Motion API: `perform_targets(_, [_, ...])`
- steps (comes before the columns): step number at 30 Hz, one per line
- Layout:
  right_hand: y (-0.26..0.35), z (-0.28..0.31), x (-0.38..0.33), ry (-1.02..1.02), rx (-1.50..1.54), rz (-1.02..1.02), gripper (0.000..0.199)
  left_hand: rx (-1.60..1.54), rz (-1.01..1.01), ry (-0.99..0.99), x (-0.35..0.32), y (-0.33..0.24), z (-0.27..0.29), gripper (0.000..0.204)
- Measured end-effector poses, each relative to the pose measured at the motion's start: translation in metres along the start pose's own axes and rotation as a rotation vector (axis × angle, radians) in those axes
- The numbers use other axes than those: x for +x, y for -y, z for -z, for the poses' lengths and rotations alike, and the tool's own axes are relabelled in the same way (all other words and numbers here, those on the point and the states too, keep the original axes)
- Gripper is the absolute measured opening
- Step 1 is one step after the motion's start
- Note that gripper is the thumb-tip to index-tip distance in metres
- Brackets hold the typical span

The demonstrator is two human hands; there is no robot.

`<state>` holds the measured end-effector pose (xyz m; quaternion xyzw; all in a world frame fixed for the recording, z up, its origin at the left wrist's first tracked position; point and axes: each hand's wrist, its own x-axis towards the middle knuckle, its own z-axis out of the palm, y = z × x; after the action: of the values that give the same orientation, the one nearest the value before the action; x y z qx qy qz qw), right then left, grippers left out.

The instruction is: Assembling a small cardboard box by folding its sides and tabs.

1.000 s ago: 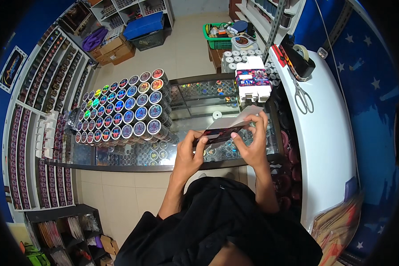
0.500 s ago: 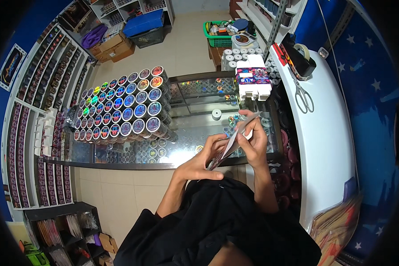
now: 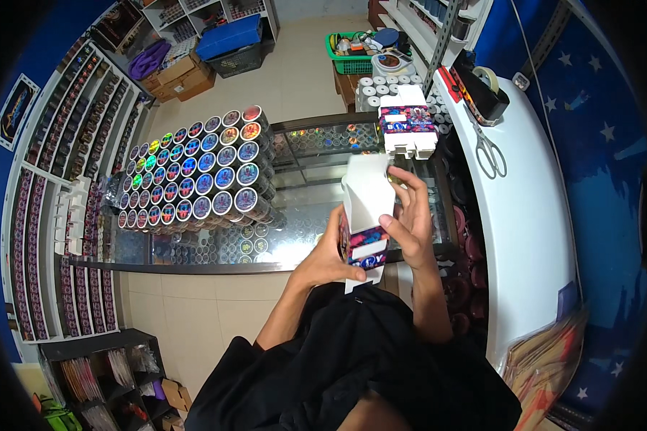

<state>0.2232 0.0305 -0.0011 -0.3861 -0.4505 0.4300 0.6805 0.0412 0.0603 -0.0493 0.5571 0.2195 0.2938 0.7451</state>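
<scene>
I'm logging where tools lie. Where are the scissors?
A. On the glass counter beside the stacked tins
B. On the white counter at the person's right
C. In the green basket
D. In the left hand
B: the scissors lie flat on the white counter, just below the tape dispenser, while both hands hold a small carton.

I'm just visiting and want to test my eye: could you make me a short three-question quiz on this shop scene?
1. True or false: both hands hold the small carton.
2. What lies on the white counter beside the tape dispenser: A scissors, B hammer, C cup?
3. What stands stacked in rows on the glass case?

Key: 1 true: left hand and right hand grip it. 2 A, scissors. 3 Round tins.
</scene>
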Motion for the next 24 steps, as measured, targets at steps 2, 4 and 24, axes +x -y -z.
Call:
perform_targets(2, [-0.011, 0.009, -0.004, 0.034, -0.011, -0.018, 0.089, -0.064, -0.005, -0.14, 0.001, -0.006, 0.001, 0.134])
perform_targets(4, [-0.012, 0.008, -0.008, 0.076, -0.018, -0.173, 0.09, -0.033, -0.061, -0.212, 0.001, -0.005, 0.003, 0.122])
perform_targets(24, [-0.017, 0.0, -0.013, 0.073, 0.064, -0.248, 0.07, 0.453, -0.115, -0.548, 0.002, -0.032, -0.021, 0.084])
